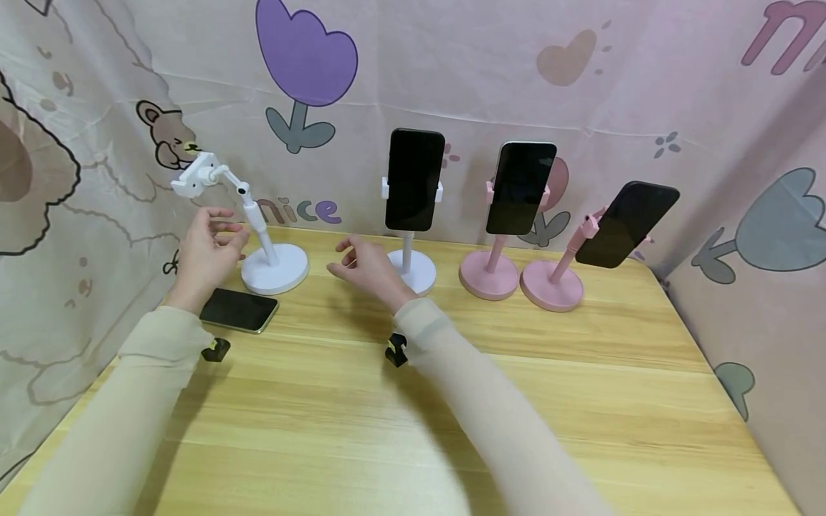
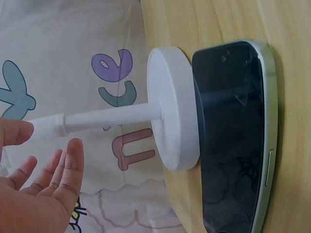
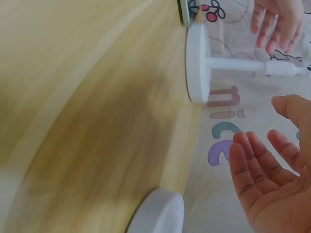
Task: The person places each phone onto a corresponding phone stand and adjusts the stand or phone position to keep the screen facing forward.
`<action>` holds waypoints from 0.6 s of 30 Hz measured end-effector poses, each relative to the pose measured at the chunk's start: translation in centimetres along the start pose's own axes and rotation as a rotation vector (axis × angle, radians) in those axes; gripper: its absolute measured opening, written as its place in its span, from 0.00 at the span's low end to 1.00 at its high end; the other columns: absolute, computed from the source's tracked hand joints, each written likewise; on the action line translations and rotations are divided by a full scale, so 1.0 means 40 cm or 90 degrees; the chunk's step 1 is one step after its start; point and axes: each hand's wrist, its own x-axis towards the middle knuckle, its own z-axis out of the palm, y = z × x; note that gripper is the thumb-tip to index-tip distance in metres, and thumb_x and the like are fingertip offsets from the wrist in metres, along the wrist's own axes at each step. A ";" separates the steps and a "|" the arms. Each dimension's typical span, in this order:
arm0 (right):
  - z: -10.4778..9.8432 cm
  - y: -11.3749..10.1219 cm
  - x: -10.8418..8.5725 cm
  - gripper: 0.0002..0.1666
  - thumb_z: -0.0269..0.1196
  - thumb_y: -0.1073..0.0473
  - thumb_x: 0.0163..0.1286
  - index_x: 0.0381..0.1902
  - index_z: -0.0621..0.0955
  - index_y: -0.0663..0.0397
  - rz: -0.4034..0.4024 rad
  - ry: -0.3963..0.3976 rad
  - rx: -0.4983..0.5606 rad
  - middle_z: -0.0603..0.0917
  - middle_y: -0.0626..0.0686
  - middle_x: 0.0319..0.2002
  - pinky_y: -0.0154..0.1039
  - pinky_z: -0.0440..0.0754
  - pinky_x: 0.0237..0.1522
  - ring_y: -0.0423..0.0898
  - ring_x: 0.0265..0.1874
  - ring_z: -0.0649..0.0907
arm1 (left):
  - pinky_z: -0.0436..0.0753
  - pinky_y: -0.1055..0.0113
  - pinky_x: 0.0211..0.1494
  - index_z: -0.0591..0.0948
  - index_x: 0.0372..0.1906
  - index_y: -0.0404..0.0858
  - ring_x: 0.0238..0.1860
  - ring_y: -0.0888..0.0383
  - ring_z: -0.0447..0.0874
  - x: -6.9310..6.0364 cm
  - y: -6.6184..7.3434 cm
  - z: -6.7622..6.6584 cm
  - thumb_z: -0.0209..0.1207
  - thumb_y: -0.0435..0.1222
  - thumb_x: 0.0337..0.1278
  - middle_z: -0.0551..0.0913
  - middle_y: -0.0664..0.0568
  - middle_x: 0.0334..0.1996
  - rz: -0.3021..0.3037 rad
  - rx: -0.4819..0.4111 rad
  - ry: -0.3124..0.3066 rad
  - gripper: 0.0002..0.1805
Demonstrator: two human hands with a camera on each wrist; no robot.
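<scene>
A white phone stand (image 1: 261,222) with a round base and a bent, jointed arm stands at the left, its clamp holding no phone. My left hand (image 1: 209,247) is beside the stand's pole, fingers loosely bent and apart from it; the left wrist view shows the same hand (image 2: 48,189) near the upper pole. In front of the base lies a phone (image 1: 239,310), screen up, with a pale green edge (image 2: 270,145). My right hand (image 1: 368,269) hovers between this stand and a second white stand (image 1: 419,271), holding nothing; its palm (image 3: 277,199) shows in the right wrist view.
The second white stand carries an upright black phone (image 1: 415,179). Right of it are two pink stands (image 1: 488,276) (image 1: 552,287), bearing a phone (image 1: 521,188) and a tilted phone (image 1: 626,224). A printed curtain (image 1: 452,64) hangs behind the wooden table (image 1: 290,430).
</scene>
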 end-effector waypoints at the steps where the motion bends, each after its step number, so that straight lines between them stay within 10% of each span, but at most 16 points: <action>1: 0.007 -0.002 0.003 0.25 0.70 0.49 0.76 0.64 0.80 0.54 0.000 -0.002 0.001 0.87 0.52 0.45 0.30 0.82 0.44 0.44 0.41 0.84 | 0.82 0.86 0.35 0.64 0.78 0.38 0.43 0.71 0.82 0.003 -0.002 0.000 0.55 0.44 0.81 0.78 0.37 0.66 -0.003 0.000 -0.004 0.30; 7: 0.045 -0.018 0.013 0.27 0.70 0.49 0.77 0.67 0.78 0.51 -0.007 -0.017 -0.004 0.86 0.51 0.47 0.31 0.83 0.46 0.43 0.43 0.85 | 0.77 0.88 0.35 0.61 0.81 0.38 0.62 0.39 0.83 0.017 -0.012 -0.006 0.51 0.47 0.84 0.75 0.32 0.70 -0.018 0.015 -0.032 0.33; 18: 0.090 -0.033 0.026 0.29 0.69 0.52 0.77 0.71 0.75 0.50 -0.015 -0.041 -0.026 0.88 0.57 0.55 0.32 0.85 0.50 0.44 0.47 0.86 | 0.73 0.87 0.36 0.61 0.82 0.35 0.62 0.30 0.84 0.035 -0.008 0.005 0.48 0.45 0.85 0.73 0.26 0.70 0.001 0.028 -0.071 0.32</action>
